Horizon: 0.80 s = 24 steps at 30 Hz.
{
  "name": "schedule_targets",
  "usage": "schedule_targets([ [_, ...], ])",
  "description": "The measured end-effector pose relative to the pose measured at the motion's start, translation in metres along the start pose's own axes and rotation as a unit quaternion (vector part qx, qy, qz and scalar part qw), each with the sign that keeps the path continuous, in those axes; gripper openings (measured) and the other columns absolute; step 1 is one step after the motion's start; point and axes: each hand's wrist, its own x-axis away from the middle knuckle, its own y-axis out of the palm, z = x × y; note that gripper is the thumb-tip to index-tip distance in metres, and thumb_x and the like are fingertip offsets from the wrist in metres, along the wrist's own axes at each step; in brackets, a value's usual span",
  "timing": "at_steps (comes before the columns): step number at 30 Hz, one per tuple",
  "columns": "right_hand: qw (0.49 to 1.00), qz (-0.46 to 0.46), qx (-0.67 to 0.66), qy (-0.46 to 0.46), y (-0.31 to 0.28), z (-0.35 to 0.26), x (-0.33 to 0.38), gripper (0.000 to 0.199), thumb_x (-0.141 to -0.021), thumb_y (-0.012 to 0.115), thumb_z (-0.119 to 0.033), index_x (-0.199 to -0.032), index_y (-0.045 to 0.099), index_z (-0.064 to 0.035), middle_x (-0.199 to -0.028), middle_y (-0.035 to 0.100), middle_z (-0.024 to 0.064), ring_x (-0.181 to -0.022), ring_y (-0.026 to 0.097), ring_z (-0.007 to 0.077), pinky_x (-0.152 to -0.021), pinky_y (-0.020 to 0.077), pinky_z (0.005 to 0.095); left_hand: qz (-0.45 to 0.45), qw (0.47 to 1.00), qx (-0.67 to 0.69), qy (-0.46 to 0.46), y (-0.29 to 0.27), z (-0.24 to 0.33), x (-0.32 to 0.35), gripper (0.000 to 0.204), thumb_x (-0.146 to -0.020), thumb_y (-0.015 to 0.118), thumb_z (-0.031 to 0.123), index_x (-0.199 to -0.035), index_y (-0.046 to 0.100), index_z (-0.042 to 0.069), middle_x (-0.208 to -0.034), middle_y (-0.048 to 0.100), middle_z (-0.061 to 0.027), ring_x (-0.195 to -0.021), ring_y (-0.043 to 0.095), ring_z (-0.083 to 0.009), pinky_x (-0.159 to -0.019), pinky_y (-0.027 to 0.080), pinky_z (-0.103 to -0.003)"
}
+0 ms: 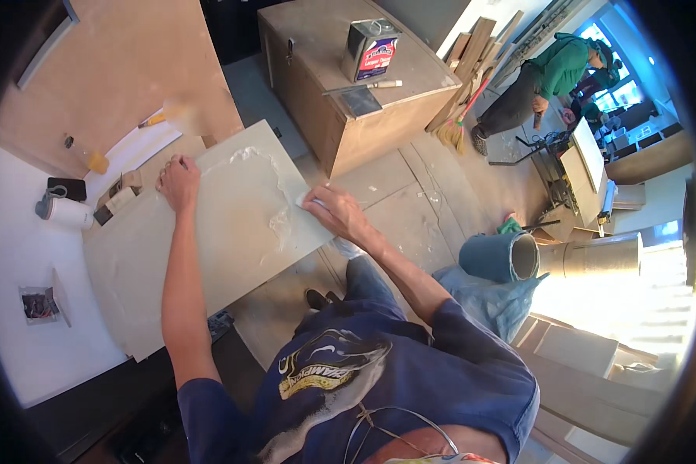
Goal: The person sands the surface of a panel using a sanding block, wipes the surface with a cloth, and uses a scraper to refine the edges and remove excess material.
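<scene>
A pale grey flat panel (232, 224) lies in front of me, with wet, whitish smears (278, 224) along its far and right parts. My right hand (339, 214) is closed at the panel's right edge, pinching a small white wad (301, 199) that is mostly covered by the fingers. At the panel's far left part, my left hand (179, 183) rests with its fingers curled in. A small dark spot shows at those fingertips, but I cannot make out what they hold, if anything. Next to this hand sits a small brown block (124, 188).
A wooden chest (317, 100) bears a metal can (370, 50) and a flat scraper (359, 100). A bottle (85, 155) and a white tumbler (66, 210) stand left of the panel. A blue bin (499, 257) is at right; a person in green (557, 69) stands farther back.
</scene>
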Motion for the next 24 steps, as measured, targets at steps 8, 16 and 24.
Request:
schedule_targets([
  [8, 0.991, 0.063, -0.026, -0.112, 0.037, 0.069, -0.155, 0.011, -0.095, 0.07, -0.013, -0.098, 0.064, -0.0043, -0.096, 0.063, 0.0187, -0.087, 0.066, 0.0411, -0.077, 0.0525, 0.0473, 0.03, 0.999, 0.012, 0.004, 0.009, 0.009, 0.002, 0.034, -0.102, 0.051, 0.034, -0.117, 0.072, 0.013, -0.119, 0.073, -0.0088, -0.12, 0.063, -0.0284, -0.113, 0.037, -0.045],
  [16, 0.981, -0.088, -0.159, -0.067, 0.008, 0.099, -0.069, 0.016, -0.097, 0.072, -0.018, -0.107, 0.069, -0.0049, -0.106, 0.07, 0.0175, -0.097, 0.067, 0.0389, -0.087, 0.0544, 0.0449, 0.051, 0.999, 0.009, 0.016, 0.008, -0.003, 0.002, 0.029, -0.102, 0.056, 0.03, -0.113, 0.074, 0.01, -0.116, 0.074, -0.0098, -0.116, 0.065, -0.0307, -0.108, 0.041, -0.045],
  [24, 0.988, 0.123, -0.092, 0.009, -0.182, 0.266, -0.294, 0.012, -0.1, 0.068, -0.013, -0.106, 0.068, -0.0028, -0.104, 0.075, 0.0126, -0.097, 0.072, 0.0248, -0.09, 0.0544, 0.0365, 0.015, 0.998, 0.061, -0.017, 0.006, 0.004, -0.001, 0.027, -0.104, 0.057, 0.028, -0.109, 0.074, 0.007, -0.109, 0.075, -0.0141, -0.11, 0.066, -0.0333, -0.103, 0.044, -0.044],
])
